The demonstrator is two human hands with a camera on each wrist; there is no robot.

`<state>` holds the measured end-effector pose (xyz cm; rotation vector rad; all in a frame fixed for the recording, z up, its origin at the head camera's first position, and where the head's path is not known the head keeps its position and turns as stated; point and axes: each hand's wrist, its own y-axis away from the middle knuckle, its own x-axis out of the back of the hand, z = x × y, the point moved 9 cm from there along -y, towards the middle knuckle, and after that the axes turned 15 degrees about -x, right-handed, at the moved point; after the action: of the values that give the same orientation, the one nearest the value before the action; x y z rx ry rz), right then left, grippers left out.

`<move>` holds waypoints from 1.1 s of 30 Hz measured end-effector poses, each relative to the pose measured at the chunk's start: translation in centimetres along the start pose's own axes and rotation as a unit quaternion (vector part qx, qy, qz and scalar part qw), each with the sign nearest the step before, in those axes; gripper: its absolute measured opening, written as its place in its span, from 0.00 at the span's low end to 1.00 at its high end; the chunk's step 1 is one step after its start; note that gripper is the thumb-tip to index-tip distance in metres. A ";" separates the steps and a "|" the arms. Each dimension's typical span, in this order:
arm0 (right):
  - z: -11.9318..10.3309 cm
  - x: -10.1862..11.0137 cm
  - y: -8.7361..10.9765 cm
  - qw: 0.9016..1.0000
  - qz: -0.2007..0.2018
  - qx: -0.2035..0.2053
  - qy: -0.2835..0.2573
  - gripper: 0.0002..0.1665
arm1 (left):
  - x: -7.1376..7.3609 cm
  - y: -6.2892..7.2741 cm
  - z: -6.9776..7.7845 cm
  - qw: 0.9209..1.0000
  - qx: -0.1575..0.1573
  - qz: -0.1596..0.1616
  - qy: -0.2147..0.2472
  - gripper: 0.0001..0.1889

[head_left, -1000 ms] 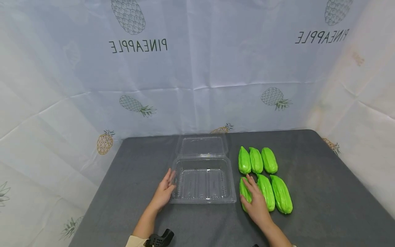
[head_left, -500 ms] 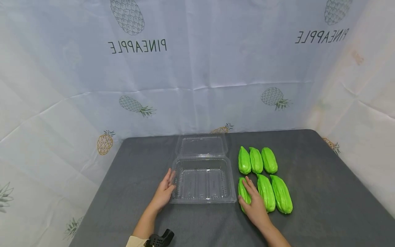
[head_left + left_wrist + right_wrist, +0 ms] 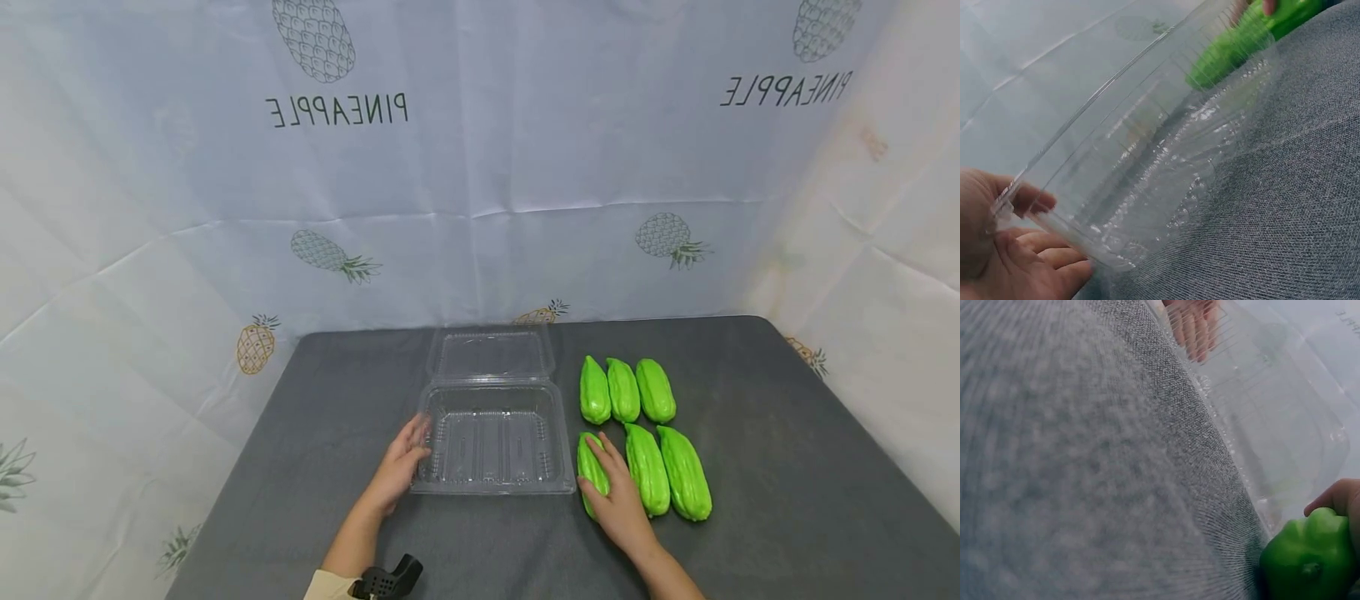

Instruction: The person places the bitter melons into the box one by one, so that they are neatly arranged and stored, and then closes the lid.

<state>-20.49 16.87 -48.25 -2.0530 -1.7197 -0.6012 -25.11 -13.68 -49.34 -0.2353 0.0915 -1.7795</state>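
A clear plastic clamshell box (image 3: 491,486) lies on the table, its lid (image 3: 491,354) folded back toward the wall. My left hand (image 3: 397,467) holds its left side; in the left wrist view the thumb is over the rim and the fingers are outside the wall. Just right of the box, my right hand (image 3: 621,504) grips a bright green, ridged, elongated vegetable (image 3: 590,467), partly covered by the fingers. In the right wrist view the vegetable's lobed end (image 3: 1310,562) shows with the thumb along it. It appears to rest on the table.
Two more green vegetables (image 3: 647,471) lie right of my right hand, and three others (image 3: 622,390) form a row behind. A dark grey cloth covers the table (image 3: 795,467). A pineapple-print curtain (image 3: 480,167) hangs close behind and at both sides.
My right hand and the vegetable in it have shifted slightly left, widening the gap to its neighbour. The left hand and the box stay nearly where they were.
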 end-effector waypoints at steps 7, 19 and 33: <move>-0.4 1.1 0.1 0.999 0.015 -0.025 -0.041 0.33 | -0.4 0.3 -1.0 0.996 0.021 0.004 0.087 0.30; -2.4 3.5 -1.1 0.993 0.011 -0.067 -0.100 0.32 | -0.5 0.6 -1.0 0.995 0.013 -0.004 0.100 0.32; -5.3 3.0 -3.4 0.972 -0.042 -0.149 -0.178 0.31 | -0.5 0.4 -1.1 0.996 0.019 -0.010 0.092 0.32</move>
<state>-23.75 16.91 -42.11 -2.4266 -2.0277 -0.5704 -24.88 -13.33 -50.56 -0.0442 0.1864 -1.8178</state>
